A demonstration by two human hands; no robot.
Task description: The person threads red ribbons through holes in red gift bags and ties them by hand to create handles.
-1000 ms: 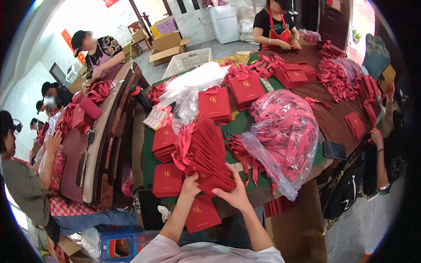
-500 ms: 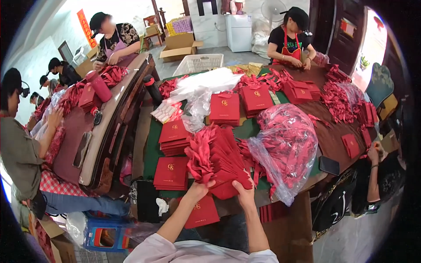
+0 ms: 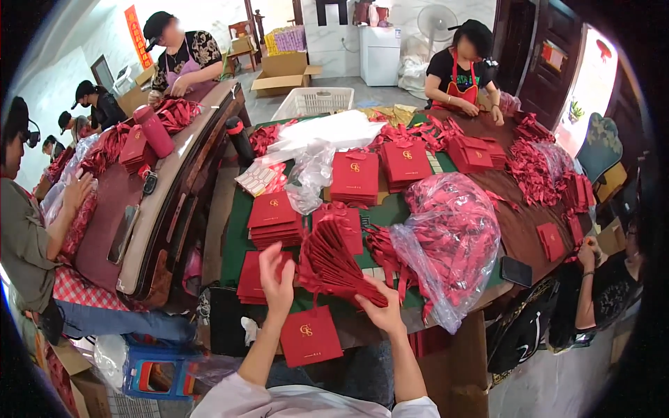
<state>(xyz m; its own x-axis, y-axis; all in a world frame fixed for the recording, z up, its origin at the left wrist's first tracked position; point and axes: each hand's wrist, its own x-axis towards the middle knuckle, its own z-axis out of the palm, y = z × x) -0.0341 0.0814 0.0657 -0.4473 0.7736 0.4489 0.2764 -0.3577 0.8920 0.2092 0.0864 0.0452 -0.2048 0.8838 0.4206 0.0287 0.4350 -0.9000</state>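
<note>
A fanned bundle of flat red gift bags point(image 3: 331, 261) stands on edge in front of me, red ribbons among it. My right hand point(image 3: 382, 305) grips the bundle's lower right end, thumb on top. My left hand point(image 3: 277, 284) is raised just left of the bundle, fingers apart and holding nothing. A single red bag with a gold emblem point(image 3: 311, 336) lies at the near table edge between my forearms. Stacks of the same bags point(image 3: 274, 216) sit beyond my left hand, one partly hidden behind it.
A clear plastic sack of red ribbons point(image 3: 453, 244) bulges to the right, near a dark phone point(image 3: 516, 272). Further back are more bag stacks point(image 3: 354, 174), white sheets point(image 3: 324, 132) and a black bottle point(image 3: 240, 141). Other people work around the tables point(image 3: 174, 230).
My left hand has let go of the bundle and lifted away to the left, opening. The bundle has turned and its ribbon ends have dropped from view on the left; my right hand still grips it.
</note>
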